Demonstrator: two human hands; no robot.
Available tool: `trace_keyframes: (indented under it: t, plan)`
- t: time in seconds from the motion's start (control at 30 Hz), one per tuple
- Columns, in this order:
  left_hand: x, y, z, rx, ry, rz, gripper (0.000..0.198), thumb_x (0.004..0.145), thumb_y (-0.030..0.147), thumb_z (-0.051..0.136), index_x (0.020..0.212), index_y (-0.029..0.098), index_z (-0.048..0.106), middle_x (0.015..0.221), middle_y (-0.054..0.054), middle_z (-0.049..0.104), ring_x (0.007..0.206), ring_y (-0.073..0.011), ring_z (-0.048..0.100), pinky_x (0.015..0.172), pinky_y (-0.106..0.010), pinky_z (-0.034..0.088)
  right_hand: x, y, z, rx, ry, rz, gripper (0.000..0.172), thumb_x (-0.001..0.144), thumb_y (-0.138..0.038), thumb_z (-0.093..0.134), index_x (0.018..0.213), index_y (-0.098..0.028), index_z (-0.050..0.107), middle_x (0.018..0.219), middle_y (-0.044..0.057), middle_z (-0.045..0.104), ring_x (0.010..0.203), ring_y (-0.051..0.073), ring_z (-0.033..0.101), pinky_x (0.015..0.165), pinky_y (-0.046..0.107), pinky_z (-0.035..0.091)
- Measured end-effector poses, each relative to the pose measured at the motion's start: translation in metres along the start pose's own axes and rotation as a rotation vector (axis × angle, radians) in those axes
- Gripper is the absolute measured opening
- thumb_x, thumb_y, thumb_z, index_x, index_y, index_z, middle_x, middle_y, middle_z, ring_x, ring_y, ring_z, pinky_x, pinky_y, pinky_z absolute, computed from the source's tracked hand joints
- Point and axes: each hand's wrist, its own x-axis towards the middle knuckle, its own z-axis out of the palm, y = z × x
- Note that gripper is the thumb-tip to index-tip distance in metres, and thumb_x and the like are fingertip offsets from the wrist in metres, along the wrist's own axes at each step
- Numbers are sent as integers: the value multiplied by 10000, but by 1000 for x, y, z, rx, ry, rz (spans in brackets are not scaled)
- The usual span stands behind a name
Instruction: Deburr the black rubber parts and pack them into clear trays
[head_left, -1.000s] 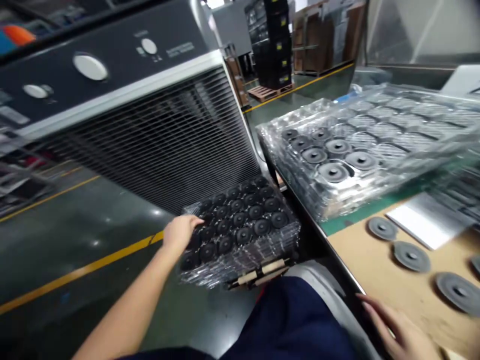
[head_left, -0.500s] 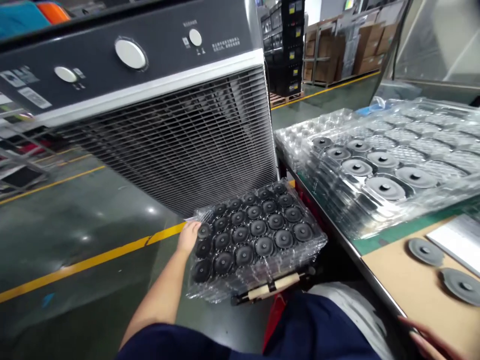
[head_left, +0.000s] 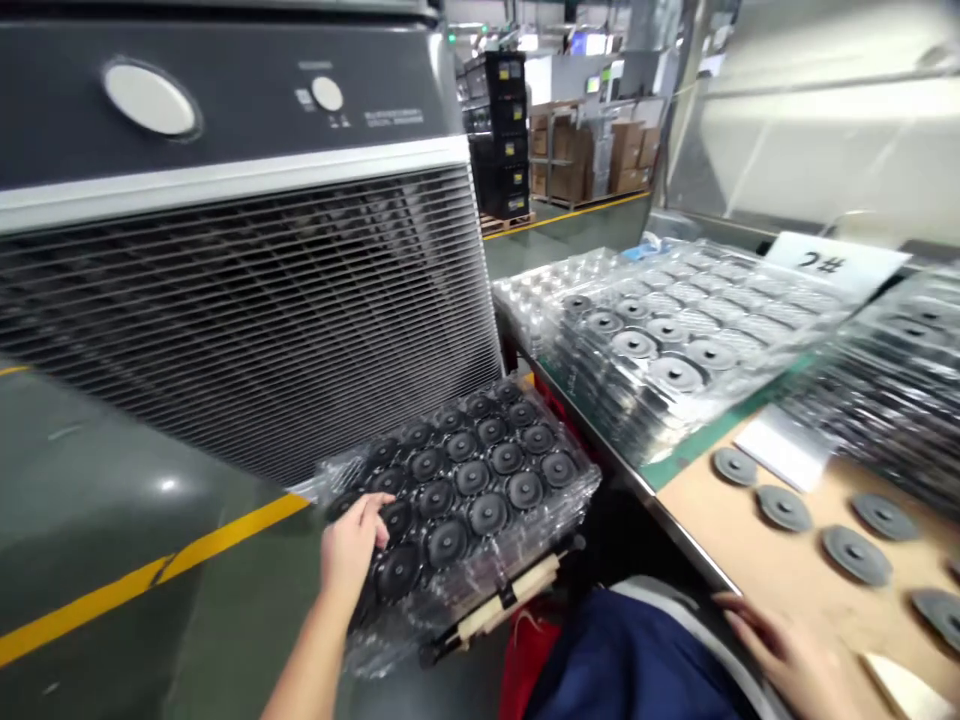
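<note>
My left hand [head_left: 354,545] is over the near left part of a clear plastic tray [head_left: 480,575]. Its fingers are bent and slightly apart, with the tips at a black round disc [head_left: 395,518] in one of the pockets; I cannot tell whether they touch it. Rows of similar black discs, each with a small raised centre, fill the tray, such as this disc [head_left: 488,513]. At the workbench's front edge, my right hand [head_left: 787,645] rests with fingers apart and nothing visible in it. Several loose grey discs [head_left: 855,555] lie on the tan board [head_left: 720,525] beyond it.
A large dark machine with a grille [head_left: 285,330] stands left, behind the tray. On the bench are stacked clear trays [head_left: 600,400] partly filled with grey discs, a white block [head_left: 787,445] and a "2#" sign [head_left: 832,262]. A wooden-looking bar [head_left: 506,600] runs along the tray's near side.
My left hand has left the tray's left edge and moved in over the discs. The view has turned right, bringing more of the bench and of my right hand into sight.
</note>
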Motion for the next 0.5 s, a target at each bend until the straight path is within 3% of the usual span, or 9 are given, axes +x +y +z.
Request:
trace_keyframes:
  t: [0.03, 0.1, 0.17, 0.23, 0.3, 0.37, 0.47, 0.5]
  plan:
    - [-1, 15, 8, -37, -40, 25, 401, 913, 450, 336, 979, 201, 643, 535, 33, 627, 491, -161, 586, 578, -287, 485, -7, -4, 1, 34, -45, -1, 379, 756, -581, 477, 914, -349, 731, 874, -4, 742, 840, 263, 700, 739, 363, 582]
    - [2, 44, 24, -109, -118, 91, 418, 918, 432, 282, 1074, 209, 601, 707, 15, 706, 508, -145, 606, 631, -283, 504, -23, -12, -2, 114, -96, -8, 408, 801, -560, 451, 990, -312, 714, 986, 17, 725, 945, 256, 677, 839, 359, 554]
    - [9, 72, 41, -164, -211, 165, 399, 899, 423, 320, 1145, 240, 575, 979, -5, 725, 661, -147, 671, 762, -289, 509, -39, -18, -13, 154, -71, 5, 410, 830, -525, 441, 1025, -276, 702, 1051, 41, 707, 989, 250, 661, 882, 346, 532]
    - [15, 98, 56, -200, -322, 229, 366, 844, 441, 430, 1107, 273, 621, 1067, 3, 712, 821, -174, 693, 840, -287, 494, -56, -24, -35, 144, -68, 38, 384, 846, -470, 441, 1054, -262, 687, 1073, 53, 699, 976, 235, 664, 865, 322, 534]
    - [18, 121, 72, -226, -436, 277, 319, 764, 463, 544, 979, 278, 691, 987, 7, 737, 852, -201, 696, 822, -278, 506, -74, -31, -64, 86, -54, 69, 349, 858, -403, 441, 1079, -264, 674, 1069, 53, 699, 946, 214, 671, 839, 297, 535]
    - [14, 144, 90, -242, -543, 324, 310, 715, 501, 591, 851, 252, 717, 819, -6, 751, 703, -206, 700, 694, -272, 537, -90, -37, -97, -64, -9, 79, 318, 860, -325, 448, 1075, -260, 673, 994, 53, 717, 880, 202, 682, 784, 287, 541]
    - [-10, 176, 128, -302, -702, 368, 483, 741, 645, 488, 708, 203, 680, 492, -10, 641, 387, -173, 565, 417, -266, 463, -108, -43, -153, -412, 68, 95, 291, 837, -217, 479, 1042, -245, 684, 882, 53, 728, 801, 203, 682, 713, 291, 528]
    - [-22, 187, 142, -378, -770, 324, 542, 735, 694, 453, 682, 195, 658, 463, -12, 614, 343, -158, 516, 389, -262, 433, -112, -42, -174, -474, 93, 133, 280, 824, -202, 502, 1030, -242, 687, 886, 53, 726, 802, 206, 678, 713, 296, 519]
